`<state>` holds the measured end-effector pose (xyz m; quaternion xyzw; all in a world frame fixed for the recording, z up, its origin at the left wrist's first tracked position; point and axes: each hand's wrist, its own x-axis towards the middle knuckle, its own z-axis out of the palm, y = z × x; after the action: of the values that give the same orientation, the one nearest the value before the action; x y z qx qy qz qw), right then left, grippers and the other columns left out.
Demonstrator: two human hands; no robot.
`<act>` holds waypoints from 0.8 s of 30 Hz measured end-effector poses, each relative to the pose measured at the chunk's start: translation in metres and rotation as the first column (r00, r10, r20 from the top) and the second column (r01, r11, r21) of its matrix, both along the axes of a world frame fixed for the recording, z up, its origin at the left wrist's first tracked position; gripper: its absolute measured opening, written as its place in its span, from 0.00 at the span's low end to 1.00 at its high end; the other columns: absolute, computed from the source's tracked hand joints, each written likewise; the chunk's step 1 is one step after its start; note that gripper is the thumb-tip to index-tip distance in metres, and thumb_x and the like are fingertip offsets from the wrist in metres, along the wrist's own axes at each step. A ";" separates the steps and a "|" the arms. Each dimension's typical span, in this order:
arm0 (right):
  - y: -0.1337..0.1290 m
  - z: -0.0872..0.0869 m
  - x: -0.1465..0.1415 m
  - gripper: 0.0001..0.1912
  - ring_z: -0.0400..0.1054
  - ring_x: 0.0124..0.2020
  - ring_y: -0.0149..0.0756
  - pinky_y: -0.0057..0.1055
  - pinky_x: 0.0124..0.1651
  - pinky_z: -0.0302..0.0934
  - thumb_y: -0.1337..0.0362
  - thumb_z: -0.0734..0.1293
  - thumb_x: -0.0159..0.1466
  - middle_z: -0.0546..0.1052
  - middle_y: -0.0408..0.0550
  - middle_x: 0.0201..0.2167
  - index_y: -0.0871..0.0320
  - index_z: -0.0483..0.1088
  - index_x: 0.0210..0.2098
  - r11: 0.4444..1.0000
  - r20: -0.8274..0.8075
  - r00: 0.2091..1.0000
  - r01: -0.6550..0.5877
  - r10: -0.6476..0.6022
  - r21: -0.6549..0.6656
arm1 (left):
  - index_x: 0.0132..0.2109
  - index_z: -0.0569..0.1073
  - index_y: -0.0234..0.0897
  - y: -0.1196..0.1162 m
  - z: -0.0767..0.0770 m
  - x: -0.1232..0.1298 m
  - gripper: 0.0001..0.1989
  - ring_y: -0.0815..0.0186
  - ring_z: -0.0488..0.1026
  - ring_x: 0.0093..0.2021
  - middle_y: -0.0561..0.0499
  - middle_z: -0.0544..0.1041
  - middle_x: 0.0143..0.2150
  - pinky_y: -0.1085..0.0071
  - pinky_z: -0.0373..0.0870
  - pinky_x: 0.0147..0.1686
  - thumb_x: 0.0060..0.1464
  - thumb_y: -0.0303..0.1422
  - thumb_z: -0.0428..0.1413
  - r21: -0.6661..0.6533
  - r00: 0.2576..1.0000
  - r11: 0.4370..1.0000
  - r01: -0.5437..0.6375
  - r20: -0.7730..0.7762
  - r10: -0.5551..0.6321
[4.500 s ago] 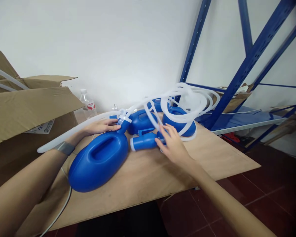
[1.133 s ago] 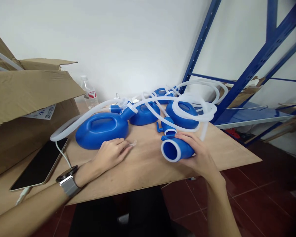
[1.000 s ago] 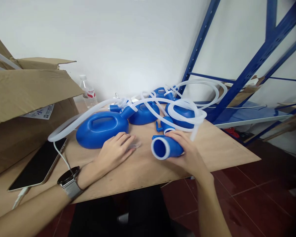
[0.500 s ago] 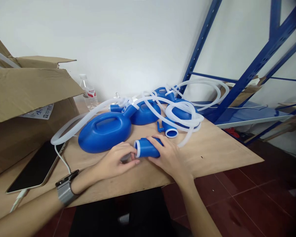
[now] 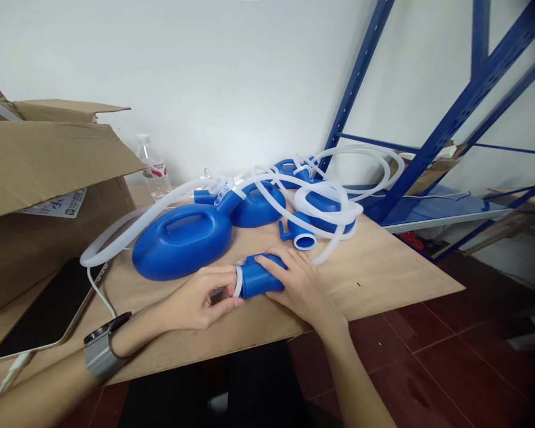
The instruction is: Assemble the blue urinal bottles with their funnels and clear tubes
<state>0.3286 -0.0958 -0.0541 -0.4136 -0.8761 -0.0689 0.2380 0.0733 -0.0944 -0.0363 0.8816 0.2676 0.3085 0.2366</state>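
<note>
A blue cylinder (image 5: 264, 279) is held near the middle of the front edge of the surface (image 5: 392, 270), aligned roughly along that edge. Its body is clasped by the right hand (image 5: 302, 286), with the fingers laid across the top. The fingers of the left hand (image 5: 207, 297) are bent into the white-rimmed mouth; whether anything is pinched there cannot be told. Behind the left hand, a blue container (image 5: 182, 255) is laid on its side. Behind the right hand, a second cylinder (image 5: 298, 224) is positioned, mouth toward the front edge, beside coiled translucent hose (image 5: 337, 233). A phone (image 5: 49, 312) is placed toward the front left corner.
</note>
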 end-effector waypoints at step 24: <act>-0.003 -0.016 -0.019 0.23 0.71 0.62 0.54 0.54 0.60 0.71 0.67 0.68 0.69 0.72 0.62 0.63 0.55 0.60 0.61 0.995 -0.242 0.966 -0.072 0.086 0.064 | 0.68 0.61 0.35 0.002 -0.013 -0.005 0.32 0.50 0.78 0.55 0.36 0.75 0.60 0.55 0.79 0.51 0.63 0.41 0.60 0.383 0.966 0.889 -0.250 0.040 0.255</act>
<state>0.3100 -0.0984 -0.0699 -0.3771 -0.8536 -0.0319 0.3579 0.0680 -0.0919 -0.0491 0.8704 0.3153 0.3779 0.0151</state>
